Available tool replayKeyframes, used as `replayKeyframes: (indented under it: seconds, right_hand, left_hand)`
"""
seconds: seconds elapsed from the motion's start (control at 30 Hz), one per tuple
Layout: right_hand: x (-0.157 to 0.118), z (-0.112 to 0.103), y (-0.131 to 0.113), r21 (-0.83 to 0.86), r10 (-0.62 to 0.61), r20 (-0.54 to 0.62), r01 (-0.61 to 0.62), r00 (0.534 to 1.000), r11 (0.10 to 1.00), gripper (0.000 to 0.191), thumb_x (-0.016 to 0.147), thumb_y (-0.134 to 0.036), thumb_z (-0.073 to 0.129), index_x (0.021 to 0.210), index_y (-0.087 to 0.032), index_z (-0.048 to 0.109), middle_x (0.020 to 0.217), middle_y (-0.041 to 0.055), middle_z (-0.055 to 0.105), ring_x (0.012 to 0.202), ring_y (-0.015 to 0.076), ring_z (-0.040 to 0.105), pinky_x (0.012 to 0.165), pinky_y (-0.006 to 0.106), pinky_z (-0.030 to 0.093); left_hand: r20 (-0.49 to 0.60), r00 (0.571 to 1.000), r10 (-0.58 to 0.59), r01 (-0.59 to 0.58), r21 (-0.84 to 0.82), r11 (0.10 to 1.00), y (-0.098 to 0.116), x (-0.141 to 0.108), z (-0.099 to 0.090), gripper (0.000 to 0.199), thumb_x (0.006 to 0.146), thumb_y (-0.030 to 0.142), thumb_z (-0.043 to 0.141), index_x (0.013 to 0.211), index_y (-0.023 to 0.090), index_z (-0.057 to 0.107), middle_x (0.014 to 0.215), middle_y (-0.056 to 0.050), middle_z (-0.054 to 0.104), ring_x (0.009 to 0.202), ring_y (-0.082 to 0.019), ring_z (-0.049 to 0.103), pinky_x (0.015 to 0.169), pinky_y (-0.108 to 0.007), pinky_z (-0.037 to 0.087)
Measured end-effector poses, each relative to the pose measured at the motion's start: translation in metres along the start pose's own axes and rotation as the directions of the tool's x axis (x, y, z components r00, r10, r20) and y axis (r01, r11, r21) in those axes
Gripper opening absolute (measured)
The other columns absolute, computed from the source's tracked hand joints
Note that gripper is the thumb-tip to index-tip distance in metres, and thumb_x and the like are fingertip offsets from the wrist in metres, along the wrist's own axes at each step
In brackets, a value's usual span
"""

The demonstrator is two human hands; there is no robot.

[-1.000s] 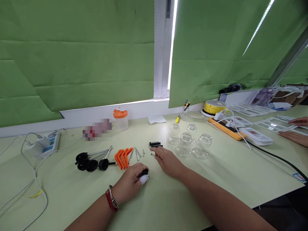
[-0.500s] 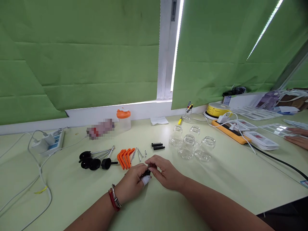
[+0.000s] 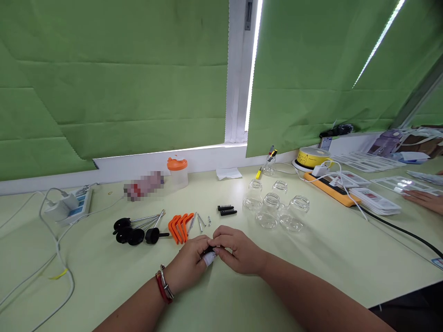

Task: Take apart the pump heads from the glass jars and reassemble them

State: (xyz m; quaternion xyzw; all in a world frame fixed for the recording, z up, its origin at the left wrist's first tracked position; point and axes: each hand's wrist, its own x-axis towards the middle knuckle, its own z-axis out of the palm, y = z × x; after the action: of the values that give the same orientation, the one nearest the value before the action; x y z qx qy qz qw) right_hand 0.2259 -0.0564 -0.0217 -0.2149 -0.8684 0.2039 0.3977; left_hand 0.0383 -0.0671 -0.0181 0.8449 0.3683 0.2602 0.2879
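Both hands meet over the near middle of the table. My left hand [image 3: 192, 260], with a white wrap on its thumb, is closed around a small black part [image 3: 208, 250] that mostly hides behind the fingers. From the right, my right hand [image 3: 238, 249] pinches at the same part with thumb and forefinger. Just beyond lie two black parts with springs [image 3: 227, 210]. Left of them are small nuts [image 3: 209, 221], metal bolts [image 3: 200, 222] and several orange angled pieces [image 3: 180, 228]. Farther left, black round lids [image 3: 136, 235] with metal rods are grouped together.
Several glass jars [image 3: 272, 212] stand to the right. Behind are an orange-lidded cup [image 3: 177, 171], folded paper [image 3: 229, 173] and screwdrivers in a jar [image 3: 270, 161]. Power strips [image 3: 328, 188] and cables lie at both sides. Another person's hand [image 3: 424, 200] rests at far right.
My right hand has moved slightly down, its fingers closer over the black part; the spring visible there before is now hidden. The other person's hand at far right has shifted.
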Motion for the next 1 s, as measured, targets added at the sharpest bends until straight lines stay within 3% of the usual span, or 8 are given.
replayKeyframes:
  seconds: [0.4, 0.47, 0.57, 0.67, 0.77, 0.87, 1.0]
  right_hand:
    - [-0.003, 0.001, 0.006, -0.017, 0.030, 0.020, -0.030, 0.999, 0.999, 0.020, 0.083, -0.013, 0.051, 0.094, -0.019, 0.066, 0.088, 0.0060, 0.060, 0.075, 0.0136, 0.057, 0.069, 0.025, 0.048]
    - [-0.002, 0.001, 0.005, -0.018, 0.024, 0.021, -0.023, 0.999, 1.000, 0.020, 0.083, -0.013, 0.050, 0.093, -0.019, 0.066, 0.089, 0.0064, 0.061, 0.076, 0.0137, 0.058, 0.070, 0.025, 0.048]
    - [-0.001, 0.001, 0.004, -0.015, 0.009, 0.034, -0.008, 0.999, 1.000, 0.023, 0.084, -0.012, 0.048, 0.097, -0.019, 0.066, 0.092, 0.0073, 0.062, 0.080, 0.0143, 0.059, 0.072, 0.025, 0.049]
    - [-0.002, 0.001, 0.005, -0.025, 0.016, 0.043, -0.015, 0.999, 1.000, 0.024, 0.084, -0.012, 0.048, 0.101, -0.019, 0.063, 0.092, 0.0071, 0.063, 0.080, 0.0148, 0.059, 0.073, 0.027, 0.049]
    - [-0.003, 0.001, 0.013, -0.059, 0.104, 0.020, -0.102, 0.994, 0.993, 0.022, 0.084, -0.013, 0.049, 0.101, -0.019, 0.061, 0.090, 0.0055, 0.063, 0.077, 0.0146, 0.058, 0.071, 0.028, 0.048]
    - [-0.004, -0.003, 0.030, -0.127, 0.270, -0.072, -0.278, 0.960, 0.952, 0.024, 0.084, -0.015, 0.050, 0.106, -0.019, 0.058, 0.096, 0.0063, 0.063, 0.078, 0.0152, 0.059, 0.071, 0.030, 0.049]
    - [-0.006, -0.010, 0.057, -0.287, 0.358, -0.187, -0.400, 0.915, 0.871, 0.032, 0.079, -0.009, 0.052, 0.110, -0.016, 0.059, 0.115, 0.0113, 0.060, 0.106, 0.0228, 0.052, 0.093, 0.042, 0.042]
  left_hand:
    - [-0.006, 0.999, -0.052, 0.052, 0.002, 0.999, 0.001, 0.000, -0.001, 0.012, 0.083, 0.019, 0.047, 0.081, 0.018, 0.059, 0.076, -0.001, 0.059, 0.069, -0.014, 0.052, 0.064, -0.025, 0.041]
    - [-0.012, 0.996, -0.089, 0.088, -0.047, 0.995, 0.001, -0.001, 0.001, 0.011, 0.082, 0.017, 0.047, 0.087, 0.019, 0.056, 0.077, -0.001, 0.059, 0.070, -0.014, 0.053, 0.063, -0.025, 0.041]
    - [-0.026, 0.991, -0.129, 0.124, -0.137, 0.983, 0.000, -0.003, 0.003, 0.029, 0.079, 0.013, 0.047, 0.106, 0.020, 0.045, 0.080, 0.001, 0.059, 0.070, -0.014, 0.053, 0.063, -0.024, 0.041]
    - [-0.028, 0.990, -0.138, 0.134, -0.116, 0.984, -0.002, -0.003, 0.003, 0.023, 0.078, 0.012, 0.046, 0.099, 0.021, 0.043, 0.075, 0.003, 0.054, 0.065, -0.013, 0.049, 0.059, -0.023, 0.038]
    - [-0.018, 0.985, -0.173, 0.171, -0.062, 0.983, -0.004, -0.003, 0.001, 0.012, 0.080, 0.015, 0.045, 0.090, 0.021, 0.045, 0.070, 0.004, 0.050, 0.062, -0.013, 0.046, 0.056, -0.023, 0.036]
    - [-0.002, 0.974, -0.227, 0.227, -0.035, 0.973, -0.005, -0.003, -0.002, 0.011, 0.082, 0.020, 0.046, 0.092, 0.021, 0.045, 0.069, 0.003, 0.052, 0.060, -0.014, 0.047, 0.054, -0.024, 0.035]
    - [0.021, 0.966, -0.259, 0.259, 0.004, 0.966, -0.003, -0.003, -0.006, 0.007, 0.083, 0.023, 0.045, 0.090, 0.021, 0.048, 0.070, 0.002, 0.056, 0.060, -0.014, 0.049, 0.054, -0.024, 0.036]
